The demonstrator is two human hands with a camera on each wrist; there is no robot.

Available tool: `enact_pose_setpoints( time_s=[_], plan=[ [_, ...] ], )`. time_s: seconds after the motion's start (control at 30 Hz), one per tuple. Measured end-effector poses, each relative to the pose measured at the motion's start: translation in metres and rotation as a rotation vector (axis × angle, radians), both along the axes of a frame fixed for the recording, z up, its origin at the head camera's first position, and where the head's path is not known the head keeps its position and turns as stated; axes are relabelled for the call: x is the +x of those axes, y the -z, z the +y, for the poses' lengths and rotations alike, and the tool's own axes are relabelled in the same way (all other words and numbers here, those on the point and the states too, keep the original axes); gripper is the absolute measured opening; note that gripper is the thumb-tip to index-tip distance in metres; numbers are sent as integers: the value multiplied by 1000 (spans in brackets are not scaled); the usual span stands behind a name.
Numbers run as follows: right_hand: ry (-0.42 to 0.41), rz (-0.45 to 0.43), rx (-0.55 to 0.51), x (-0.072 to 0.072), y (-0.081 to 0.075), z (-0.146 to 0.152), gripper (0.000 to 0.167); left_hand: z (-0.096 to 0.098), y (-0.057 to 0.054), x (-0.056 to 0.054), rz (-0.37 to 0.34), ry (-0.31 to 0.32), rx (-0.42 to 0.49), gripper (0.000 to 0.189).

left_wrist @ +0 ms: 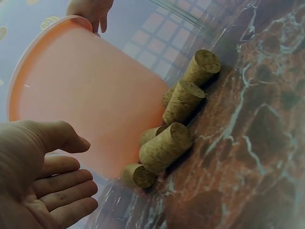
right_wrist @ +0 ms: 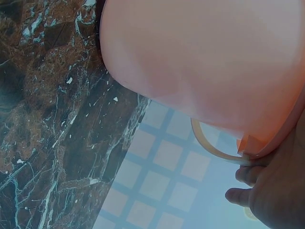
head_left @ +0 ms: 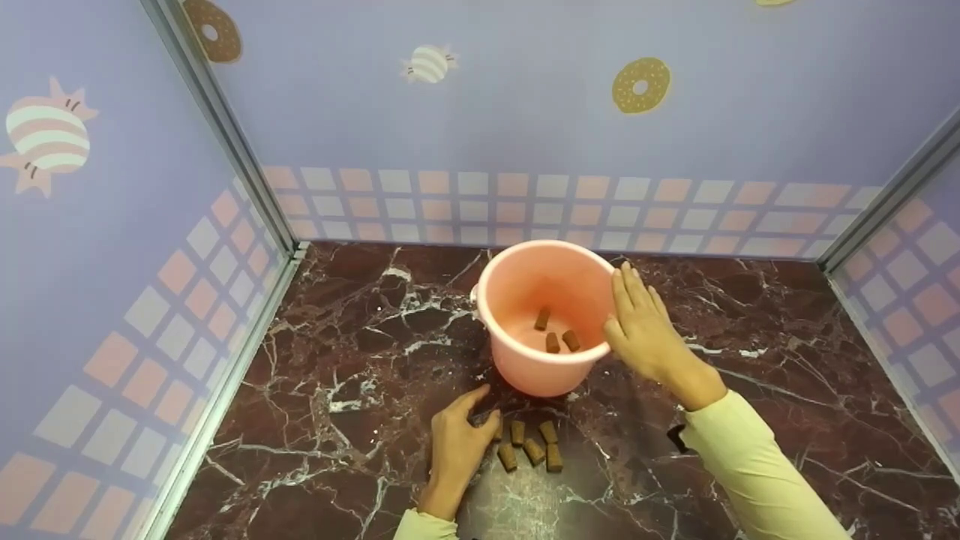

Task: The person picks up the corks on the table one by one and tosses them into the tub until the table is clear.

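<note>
A pink plastic bucket [head_left: 541,375] stands upright on the dark marbled surface, with three brown corks [head_left: 552,343] on its inside bottom. My right hand [head_left: 643,330] rests on the right side of the rim, fingers straight along it. In the right wrist view that hand [right_wrist: 281,186] is at the rim beside the bucket's handle [right_wrist: 209,148]. My left hand [head_left: 459,442] hovers in front of the bucket, thumb and fingers apart, nothing between them. Just right of its thumb lie several loose corks [head_left: 533,451]; the left wrist view shows these cork stoppers [left_wrist: 167,147] beyond the fingertips.
A purple wall [head_left: 525,127] with a checked band rises behind the bucket, and another wall [head_left: 112,300] stands on the left. The marbled surface [head_left: 337,450] stretches to both sides. A small black object [head_left: 677,438] shows by the right sleeve.
</note>
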State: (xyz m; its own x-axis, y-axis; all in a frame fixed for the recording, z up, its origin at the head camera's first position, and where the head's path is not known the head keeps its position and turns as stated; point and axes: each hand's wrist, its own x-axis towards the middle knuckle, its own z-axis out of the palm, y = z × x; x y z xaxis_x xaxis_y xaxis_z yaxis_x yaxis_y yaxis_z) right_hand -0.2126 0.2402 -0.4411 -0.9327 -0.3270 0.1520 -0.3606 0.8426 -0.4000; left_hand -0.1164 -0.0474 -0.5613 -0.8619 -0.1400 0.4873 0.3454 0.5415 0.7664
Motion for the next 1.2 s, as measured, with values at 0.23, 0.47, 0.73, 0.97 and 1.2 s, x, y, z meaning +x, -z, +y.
enact_pose_setpoints(
  time_s=[0.23, 0.47, 0.73, 0.97, 1.2],
  plan=[
    [-3, 8, -6, 0, 1, 0, 72, 2, 6, 0, -23, 11, -3, 36],
    [-5, 11, -5, 0, 1, 0, 72, 4, 11, 0, -13, 42, 1, 36],
    [-5, 15, -2, -1, 1, 0, 72, 5, 18, 1, -30, 44, -17, 36],
    [-3, 5, -4, 0, 0, -1, 71, 6, 20, 1, -36, 39, -43, 36],
    [-5, 12, -11, 0, 1, 0, 71, 6, 22, 1, -22, 37, -66, 35]
  ],
)
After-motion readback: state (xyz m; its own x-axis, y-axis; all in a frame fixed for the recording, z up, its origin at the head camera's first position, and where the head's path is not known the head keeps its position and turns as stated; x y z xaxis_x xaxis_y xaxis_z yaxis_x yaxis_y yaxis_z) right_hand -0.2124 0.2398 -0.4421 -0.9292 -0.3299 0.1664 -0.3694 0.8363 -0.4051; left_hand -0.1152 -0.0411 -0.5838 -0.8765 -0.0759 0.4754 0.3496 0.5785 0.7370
